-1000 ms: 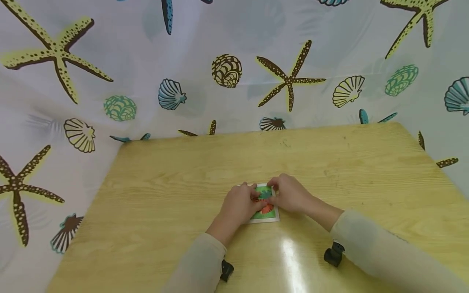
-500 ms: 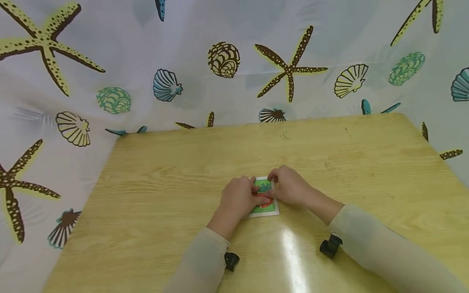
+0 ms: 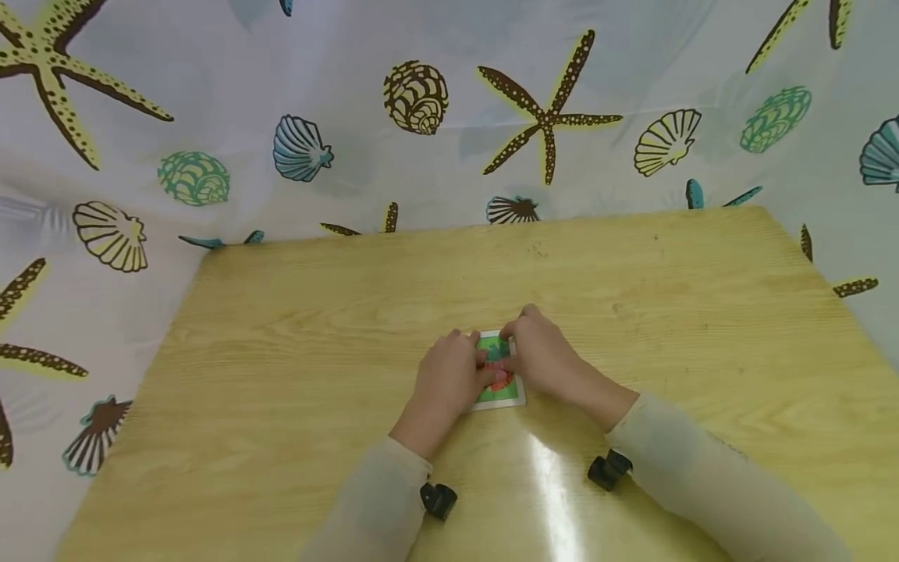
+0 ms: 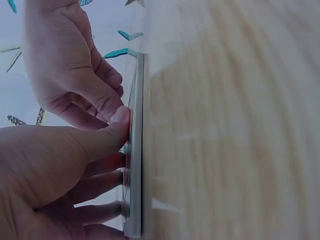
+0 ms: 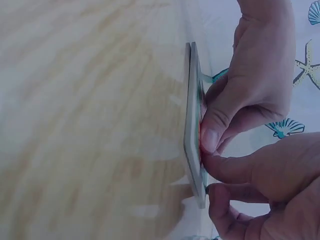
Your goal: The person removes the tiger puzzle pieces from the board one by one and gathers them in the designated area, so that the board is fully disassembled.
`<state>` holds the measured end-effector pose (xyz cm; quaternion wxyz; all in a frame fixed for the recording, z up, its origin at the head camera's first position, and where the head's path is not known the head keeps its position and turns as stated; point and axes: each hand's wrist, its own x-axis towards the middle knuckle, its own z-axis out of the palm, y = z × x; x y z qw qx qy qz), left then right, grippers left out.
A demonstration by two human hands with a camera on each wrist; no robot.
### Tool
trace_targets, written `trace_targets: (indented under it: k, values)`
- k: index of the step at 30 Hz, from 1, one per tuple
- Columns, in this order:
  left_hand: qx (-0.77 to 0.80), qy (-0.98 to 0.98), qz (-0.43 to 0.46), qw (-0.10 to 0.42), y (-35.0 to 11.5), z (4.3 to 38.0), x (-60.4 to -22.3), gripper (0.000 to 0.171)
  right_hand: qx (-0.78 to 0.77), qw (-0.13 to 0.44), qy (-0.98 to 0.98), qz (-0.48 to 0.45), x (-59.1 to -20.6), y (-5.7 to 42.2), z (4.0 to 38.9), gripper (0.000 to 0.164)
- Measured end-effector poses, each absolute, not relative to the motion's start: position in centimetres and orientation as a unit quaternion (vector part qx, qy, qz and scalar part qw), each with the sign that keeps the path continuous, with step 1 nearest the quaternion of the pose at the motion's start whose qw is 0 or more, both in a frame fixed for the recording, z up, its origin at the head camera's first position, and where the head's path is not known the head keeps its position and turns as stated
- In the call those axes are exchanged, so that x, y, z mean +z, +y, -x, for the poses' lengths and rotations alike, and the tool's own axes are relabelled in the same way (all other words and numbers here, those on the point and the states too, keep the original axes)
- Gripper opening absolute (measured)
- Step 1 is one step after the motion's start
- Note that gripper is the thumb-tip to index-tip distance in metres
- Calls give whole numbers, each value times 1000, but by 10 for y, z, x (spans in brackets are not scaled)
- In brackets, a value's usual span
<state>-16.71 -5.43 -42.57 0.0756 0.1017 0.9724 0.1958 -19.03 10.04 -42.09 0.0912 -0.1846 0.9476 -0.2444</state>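
Left to right. Bench point(image 3: 316, 351): left edge runs out of frame, near edge cut off. Left sleeve point(image 3: 375, 492) cropped at bottom, black device point(image 3: 438, 500) at its cuff. Left hand point(image 3: 447, 378): fingers fairly straight, thumb pressing picture board point(image 3: 504, 396), palm hiding its left side. Board lies about midway between bench's left and right edges, well apart from far edge; green face, white border, red and blue-green shapes partly covered. Its side shows two thin layers from right wrist; one board or two, can't tell. Right hand point(image 3: 546, 355): fingers bent, thumb on board face, index at upper right corner; can't tell if it pinches anything. Right sleeve point(image 3: 702, 460) also cropped.
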Motion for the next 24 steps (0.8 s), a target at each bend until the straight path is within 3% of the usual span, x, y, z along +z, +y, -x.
trace_targets:
  k: [10, 20, 24]
  values:
    - [257, 961, -69, 75, -53, 172, -429, 42, -230, 130, 949, 170, -415, 101, 201, 39]
    - [246, 963, -73, 78, -52, 175, -423, 37, -245, 133, 945, 169, -413, 97, 205, 19]
    - [249, 962, -73, 87, -52, 172, -424, 38, -261, 129, 944, 156, -416, 100, 200, 25]
